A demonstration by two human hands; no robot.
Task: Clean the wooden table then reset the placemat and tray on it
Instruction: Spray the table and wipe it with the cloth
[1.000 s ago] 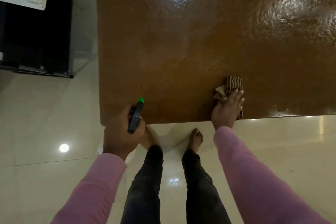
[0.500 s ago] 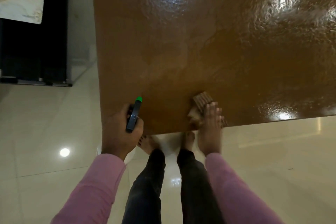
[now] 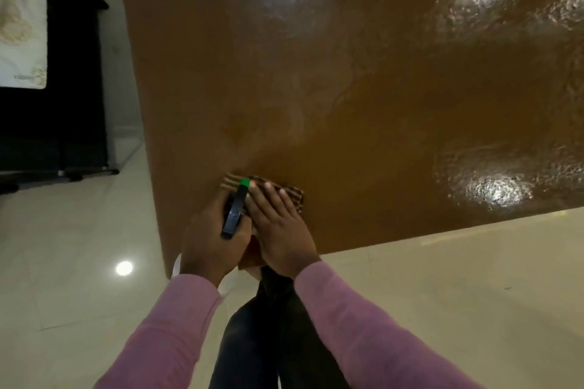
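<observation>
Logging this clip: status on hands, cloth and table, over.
Left hand shut on spray bottle. Right hand flat on striped cloth, near table front edge. Placemat, tray not in view. Nothing obstructing.

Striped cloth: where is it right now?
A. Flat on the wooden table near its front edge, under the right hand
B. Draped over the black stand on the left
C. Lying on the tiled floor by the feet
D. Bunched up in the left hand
A. The striped cloth lies on the wooden table near the front edge with the right hand pressed flat on it, while the left hand grips the spray bottle.
</observation>
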